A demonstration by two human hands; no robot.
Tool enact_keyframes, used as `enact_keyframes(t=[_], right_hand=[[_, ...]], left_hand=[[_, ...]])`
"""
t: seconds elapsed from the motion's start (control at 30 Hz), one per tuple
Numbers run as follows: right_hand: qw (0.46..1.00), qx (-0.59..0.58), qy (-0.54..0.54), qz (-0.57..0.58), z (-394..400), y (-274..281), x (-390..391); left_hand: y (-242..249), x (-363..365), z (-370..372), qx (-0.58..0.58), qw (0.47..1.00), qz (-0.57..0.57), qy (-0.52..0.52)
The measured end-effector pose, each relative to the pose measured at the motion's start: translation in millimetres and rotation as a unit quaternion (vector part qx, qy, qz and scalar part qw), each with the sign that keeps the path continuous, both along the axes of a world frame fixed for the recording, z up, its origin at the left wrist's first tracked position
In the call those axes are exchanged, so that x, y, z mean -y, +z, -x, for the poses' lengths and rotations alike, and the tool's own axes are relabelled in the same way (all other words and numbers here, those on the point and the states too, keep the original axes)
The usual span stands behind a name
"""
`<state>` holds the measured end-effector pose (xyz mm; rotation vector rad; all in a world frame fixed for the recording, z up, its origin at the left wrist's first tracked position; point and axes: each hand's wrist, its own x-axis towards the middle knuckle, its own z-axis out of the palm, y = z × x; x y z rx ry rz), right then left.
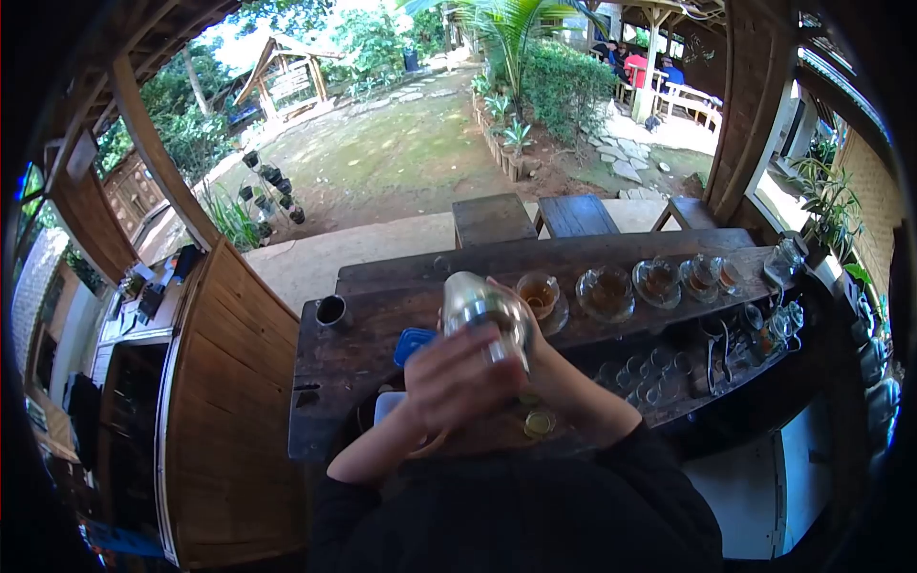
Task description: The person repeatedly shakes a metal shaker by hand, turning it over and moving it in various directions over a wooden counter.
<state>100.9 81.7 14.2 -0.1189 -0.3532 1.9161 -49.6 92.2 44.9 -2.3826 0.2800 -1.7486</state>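
Observation:
A shiny metal shaker [475, 304] is held above the dark wooden counter [373, 353], tilted. My left hand [463, 377] is wrapped against its near side, somewhat blurred. Behind and to the right, my right hand [523, 320] grips the shaker, with its fingers partly hidden. Just right of the hands is a glass cup of amber liquid [538, 294] on a saucer. A blue lid [414, 346] lies left of the shaker. Below my right forearm, a small glass with yellowish contents [539, 423] is partly visible.
Several filled cups on saucers [605, 289] line the counter's right side. Small empty glasses [650, 374] and metal tongs [716, 358] are nearer. A dark cup [331, 311] stands left. Stools [492, 220] are beyond the counter; seated people [635, 69] are far off.

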Motion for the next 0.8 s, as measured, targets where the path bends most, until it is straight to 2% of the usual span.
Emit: enact_keyframes(t=[0.07, 0.13, 0.2, 0.23, 0.27, 0.3, 0.33, 0.37, 0.4, 0.47, 0.5, 0.53, 0.6, 0.63, 0.67, 0.7, 0.73, 0.8], right_hand=[[1.000, 0.013, 0.003, -0.020, 1.6, -7.6, 11.4], [0.987, 0.016, 0.009, -0.161, 19.6, 25.2, 30.8], [0.993, -0.032, 0.063, -0.094, 11.1, 6.5, 10.5], [0.993, -0.073, 0.088, -0.038, 0.9, -33.1, -11.5], [0.987, -0.113, 0.112, 0.019, -8.4, -66.1, -28.0], [0.997, -0.080, 0.003, 0.009, -13.4, -74.0, -31.9], [0.993, -0.047, -0.105, -0.002, -15.1, -77.5, -34.6], [0.987, 0.009, -0.148, 0.053, -3.1, -33.6, -13.4], [0.988, 0.011, -0.146, 0.049, 0.4, -14.8, -3.4], [0.999, -0.024, -0.048, 0.005, 7.0, 1.2, 21.7], [0.999, -0.022, -0.027, -0.018, 13.0, 17.2, 32.6], [0.999, -0.020, -0.004, -0.041, 17.1, 26.7, 38.8], [0.998, -0.018, -0.009, -0.054, 14.7, 10.8, 32.2], [0.999, -0.022, 0.002, -0.026, 6.4, -17.7, 18.3], [1.000, -0.026, 0.012, 0.001, -2.9, -54.1, -0.1], [0.992, -0.126, -0.026, -0.015, -6.4, -116.7, -20.5], [0.988, -0.137, -0.064, -0.042, -2.6, -81.1, -8.9], [0.991, -0.105, -0.074, -0.041, 1.9, -38.9, -2.7]], left_hand=[[3.0, -2.2, -0.7, -0.008, 1.000, -0.010, 0.001], [3.4, 4.2, 3.9, -0.035, 0.999, -0.022, 0.000], [0.3, 16.6, 9.3, -0.064, 0.998, -0.027, -0.002], [-1.5, 21.5, 10.5, -0.080, 0.996, -0.030, -0.004], [-6.1, -5.3, -12.3, -0.006, 1.000, -0.016, 0.006], [-21.8, -30.5, -16.3, -0.043, 0.996, 0.077, 0.015], [-14.5, -33.0, -22.3, 0.035, 0.988, 0.144, 0.044], [-9.9, -28.6, -16.1, 0.053, 0.987, 0.144, 0.036], [-2.6, -22.3, -7.6, 0.072, 0.987, 0.141, 0.027], [18.9, 14.7, 21.6, -0.013, 0.997, 0.032, -0.068], [11.6, 19.4, 21.3, -0.012, 0.997, 0.032, -0.069], [1.2, 23.6, 16.4, 0.024, 0.997, -0.021, -0.076], [-4.6, 31.4, 8.9, 0.093, 0.984, -0.121, -0.089], [6.2, 26.1, 18.4, -0.023, 0.995, -0.039, -0.092], [0.5, 12.7, 9.5, -0.040, 0.997, 0.050, -0.049], [-18.1, -12.0, -7.3, -0.018, 0.995, 0.095, -0.020], [-14.5, -23.5, -11.6, -0.017, 0.991, 0.134, -0.004], [-11.4, -23.7, -7.8, 0.043, 0.989, 0.143, -0.009]])
